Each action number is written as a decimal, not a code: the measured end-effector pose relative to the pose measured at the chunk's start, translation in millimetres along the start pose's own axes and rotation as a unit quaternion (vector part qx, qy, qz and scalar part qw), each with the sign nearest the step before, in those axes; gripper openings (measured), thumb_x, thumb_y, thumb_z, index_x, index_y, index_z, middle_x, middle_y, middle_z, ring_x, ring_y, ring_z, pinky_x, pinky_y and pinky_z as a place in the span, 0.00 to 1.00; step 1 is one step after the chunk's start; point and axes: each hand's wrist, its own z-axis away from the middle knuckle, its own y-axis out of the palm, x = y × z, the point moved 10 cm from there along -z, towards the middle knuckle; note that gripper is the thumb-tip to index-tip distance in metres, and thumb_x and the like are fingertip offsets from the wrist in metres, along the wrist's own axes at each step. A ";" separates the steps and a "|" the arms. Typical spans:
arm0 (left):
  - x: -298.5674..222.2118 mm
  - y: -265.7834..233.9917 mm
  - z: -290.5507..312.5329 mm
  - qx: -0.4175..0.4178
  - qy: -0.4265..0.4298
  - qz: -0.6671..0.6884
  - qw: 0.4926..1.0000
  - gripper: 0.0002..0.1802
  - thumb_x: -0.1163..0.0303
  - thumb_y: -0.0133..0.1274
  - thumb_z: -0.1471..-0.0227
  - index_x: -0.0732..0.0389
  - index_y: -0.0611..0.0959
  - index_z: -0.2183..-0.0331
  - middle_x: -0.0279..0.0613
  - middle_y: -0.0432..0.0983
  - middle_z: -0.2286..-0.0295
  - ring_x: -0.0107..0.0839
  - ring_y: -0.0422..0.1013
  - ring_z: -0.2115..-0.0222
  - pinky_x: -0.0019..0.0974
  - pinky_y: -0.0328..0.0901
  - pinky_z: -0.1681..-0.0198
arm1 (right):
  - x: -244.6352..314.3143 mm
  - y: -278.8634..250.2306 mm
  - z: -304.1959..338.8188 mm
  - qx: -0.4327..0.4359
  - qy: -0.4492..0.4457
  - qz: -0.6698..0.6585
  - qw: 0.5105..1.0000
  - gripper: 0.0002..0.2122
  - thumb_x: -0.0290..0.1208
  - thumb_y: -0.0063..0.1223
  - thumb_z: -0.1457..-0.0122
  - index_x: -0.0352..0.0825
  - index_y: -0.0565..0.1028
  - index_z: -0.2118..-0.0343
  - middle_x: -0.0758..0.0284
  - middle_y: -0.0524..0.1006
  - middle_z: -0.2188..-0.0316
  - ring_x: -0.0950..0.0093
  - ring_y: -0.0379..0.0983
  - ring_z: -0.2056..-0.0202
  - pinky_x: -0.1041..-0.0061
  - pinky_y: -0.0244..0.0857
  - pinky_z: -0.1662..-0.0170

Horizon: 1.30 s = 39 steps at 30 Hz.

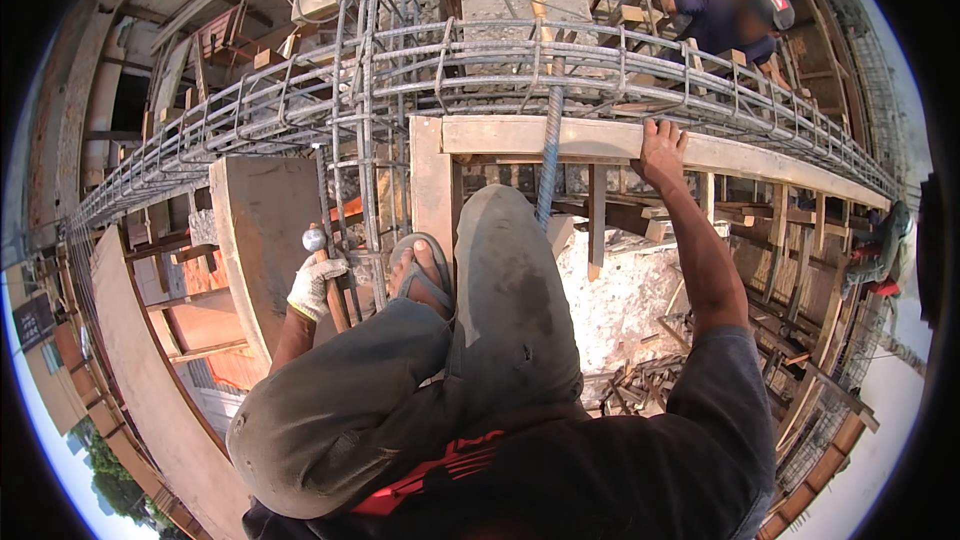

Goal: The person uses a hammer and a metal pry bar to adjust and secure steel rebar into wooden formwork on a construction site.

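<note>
My left hand (312, 288), in a pale work glove, is closed round a hammer (314, 240) with a rounded metal head and a wooden handle. It is held beside my sandalled foot (420, 275), next to upright rebar. Bare, my right hand (662, 152) grips the top of a long wooden beam (560, 137), its fingers hooked over the far edge. The beam meets a shorter timber (431, 180) at its left end. A ribbed steel rod (551, 140) with a blue section slants past the beam, in front of my bent knee.
A cage of tied rebar (480, 70) spans the view beyond the beam. Plywood formwork panels (275, 240) stand at the left. Far below lie a pale rubble patch (620, 310) and scrap wood (640, 380). Another person (725, 20) in a cap is at the far right.
</note>
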 end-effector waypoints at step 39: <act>8.1 0.2 -3.2 -0.032 0.056 0.017 0.998 0.16 0.78 0.58 0.57 0.63 0.77 0.61 0.40 0.77 0.71 0.35 0.75 0.72 0.38 0.75 0.67 | -6.3 2.0 2.1 -0.103 -0.008 -0.017 0.995 0.33 0.29 0.60 0.60 0.35 0.65 0.46 0.55 0.67 0.52 0.53 0.60 0.46 0.44 0.48 0.39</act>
